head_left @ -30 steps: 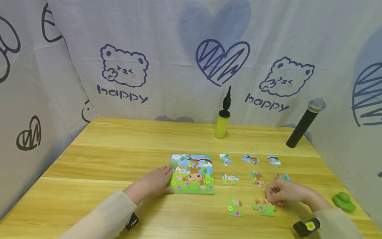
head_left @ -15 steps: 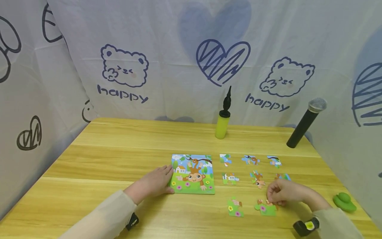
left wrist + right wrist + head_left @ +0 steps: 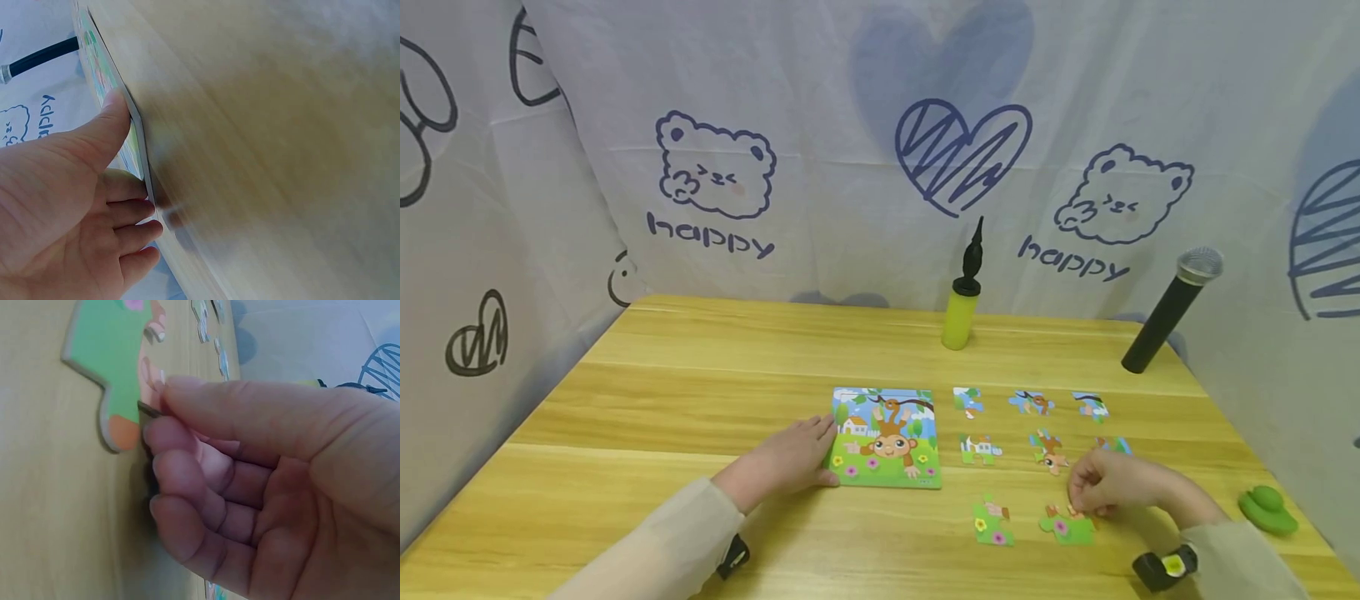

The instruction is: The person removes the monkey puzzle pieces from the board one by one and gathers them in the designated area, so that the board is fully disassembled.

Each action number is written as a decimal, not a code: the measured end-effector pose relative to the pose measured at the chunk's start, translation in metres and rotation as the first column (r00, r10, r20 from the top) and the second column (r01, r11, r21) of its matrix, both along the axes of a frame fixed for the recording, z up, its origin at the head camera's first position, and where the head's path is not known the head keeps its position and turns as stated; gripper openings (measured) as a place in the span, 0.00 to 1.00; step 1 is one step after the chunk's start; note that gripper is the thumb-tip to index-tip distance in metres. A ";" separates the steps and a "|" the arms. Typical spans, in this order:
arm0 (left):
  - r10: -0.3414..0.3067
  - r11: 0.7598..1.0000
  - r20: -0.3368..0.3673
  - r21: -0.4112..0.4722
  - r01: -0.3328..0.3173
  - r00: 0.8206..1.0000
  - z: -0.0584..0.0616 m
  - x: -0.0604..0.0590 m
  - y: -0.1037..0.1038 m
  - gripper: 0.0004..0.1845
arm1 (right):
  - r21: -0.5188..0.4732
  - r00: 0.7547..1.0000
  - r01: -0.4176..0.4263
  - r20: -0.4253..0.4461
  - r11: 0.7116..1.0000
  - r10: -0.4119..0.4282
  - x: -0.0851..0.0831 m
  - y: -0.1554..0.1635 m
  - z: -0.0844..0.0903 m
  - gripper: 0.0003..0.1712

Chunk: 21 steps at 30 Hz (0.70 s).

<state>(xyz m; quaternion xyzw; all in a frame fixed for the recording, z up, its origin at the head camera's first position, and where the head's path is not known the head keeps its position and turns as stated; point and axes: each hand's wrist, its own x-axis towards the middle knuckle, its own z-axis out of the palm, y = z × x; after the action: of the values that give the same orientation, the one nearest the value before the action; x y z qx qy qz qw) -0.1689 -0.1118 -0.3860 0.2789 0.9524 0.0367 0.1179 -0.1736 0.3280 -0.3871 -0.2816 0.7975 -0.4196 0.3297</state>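
On the wooden table [image 3: 700, 392], right hand [image 3: 1112, 485] at near right, fingers [image 3: 187, 481] curled, thumb and forefinger pinching edge of green puzzle piece [image 3: 1066, 525]; piece lies flat on table, in the near row of loose pieces, just right of another green piece [image 3: 992, 522]. Left hand [image 3: 786, 460] flat, fingers straight, thumb [image 3: 103, 134] pressed on left edge of puzzle board [image 3: 886, 437], holding nothing. Board sits mid-table, monkey picture up. Six more loose pieces in two rows between board and right hand, apart from each other; one [image 3: 1112, 445] partly hidden behind right hand. Far side: yellow pump [image 3: 961, 310] upright, black microphone [image 3: 1168, 310] leaning on curtain [image 3: 850, 125]. Green toy [image 3: 1266, 508] at right table edge, near right wrist, not touching
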 end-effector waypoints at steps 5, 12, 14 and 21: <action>0.004 1.000 0.008 0.004 -0.004 1.000 0.001 0.001 0.000 0.41 | -0.001 1.000 -0.016 -0.003 1.000 0.016 0.000 0.001 0.000 0.08; -0.007 1.000 0.013 0.017 0.007 1.000 0.002 0.002 0.000 0.41 | -0.015 1.000 0.008 -0.001 1.000 -0.008 0.001 0.002 0.001 0.06; -0.007 1.000 0.013 0.018 0.007 1.000 0.001 0.002 0.000 0.41 | -0.008 1.000 0.016 0.001 1.000 -0.016 0.002 0.002 0.001 0.05; -0.008 1.000 0.008 0.005 0.008 1.000 0.002 0.001 0.000 0.40 | 0.014 1.000 0.030 -0.003 0.999 -0.030 0.002 0.001 0.000 0.06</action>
<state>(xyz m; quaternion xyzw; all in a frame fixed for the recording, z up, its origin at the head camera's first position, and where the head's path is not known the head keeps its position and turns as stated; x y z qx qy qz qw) -0.1675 -0.1115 -0.3844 0.2829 0.9506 0.0396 0.1210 -0.1719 0.3294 -0.3870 -0.2677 0.8050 -0.4185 0.3242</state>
